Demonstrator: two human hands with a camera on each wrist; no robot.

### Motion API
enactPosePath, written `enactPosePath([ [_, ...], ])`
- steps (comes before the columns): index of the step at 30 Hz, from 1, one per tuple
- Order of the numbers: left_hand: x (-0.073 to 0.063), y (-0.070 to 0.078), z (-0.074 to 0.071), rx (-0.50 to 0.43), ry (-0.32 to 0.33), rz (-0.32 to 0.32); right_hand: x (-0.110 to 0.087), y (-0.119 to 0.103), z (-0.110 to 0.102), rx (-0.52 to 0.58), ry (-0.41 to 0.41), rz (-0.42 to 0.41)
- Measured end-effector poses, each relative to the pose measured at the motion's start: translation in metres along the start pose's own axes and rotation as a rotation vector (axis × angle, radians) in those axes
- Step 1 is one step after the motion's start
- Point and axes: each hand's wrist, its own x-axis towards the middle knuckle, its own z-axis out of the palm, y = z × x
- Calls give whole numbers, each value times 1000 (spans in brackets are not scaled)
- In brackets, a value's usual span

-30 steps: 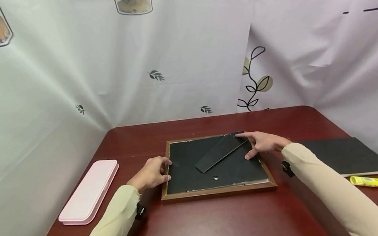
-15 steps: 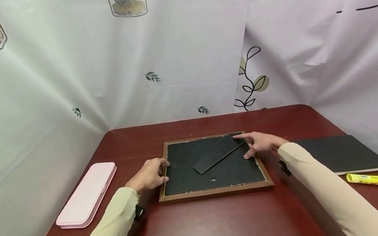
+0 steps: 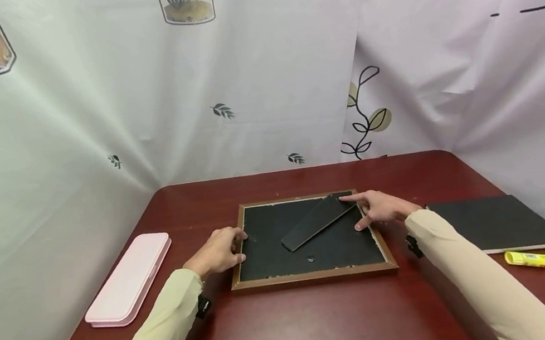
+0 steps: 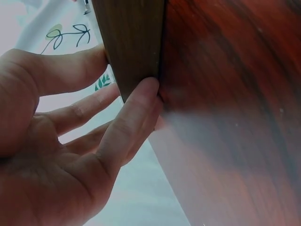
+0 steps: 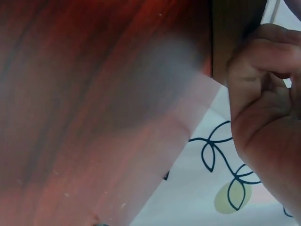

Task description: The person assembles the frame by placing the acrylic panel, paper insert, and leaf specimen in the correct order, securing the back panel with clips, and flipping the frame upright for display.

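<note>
A picture frame point(image 3: 315, 278) with a brown wooden rim lies back side up. Its black backing board point(image 3: 266, 249) bears a slanting stand leg point(image 3: 316, 224). My left hand point(image 3: 217, 250) holds the frame's left side; in the left wrist view, fingertips point(image 4: 147, 89) touch its outer wooden edge. At the upper right, my right hand point(image 3: 380, 207) has its index finger straight on the leg's upper end and its thumb on the board's right part. The right wrist view shows the other fingers point(image 5: 270, 56) curled against the frame's side.
A pink pencil case point(image 3: 130, 278) lies on the left of the reddish-brown table point(image 3: 350, 324). To the right lie a black-covered book point(image 3: 500, 222) and a yellow glue stick point(image 3: 540, 260). Patterned white cloth point(image 3: 261, 70) hangs behind the table.
The pale gap along the backing board's lower right edge has closed, and the board now sits flush in the frame. Both hands keep nearly the same places.
</note>
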Motion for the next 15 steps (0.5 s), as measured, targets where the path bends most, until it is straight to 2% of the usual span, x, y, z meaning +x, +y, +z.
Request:
enactPosePath([
  [3, 1, 0, -1, 7, 5, 4, 0, 0, -2, 6, 26, -2],
  [10, 0, 1, -3, 5, 2, 12, 0, -6, -4, -17, 9, 54],
  [15, -4, 3, 0, 49, -35, 47, -2, -5, -1, -18, 1, 65],
])
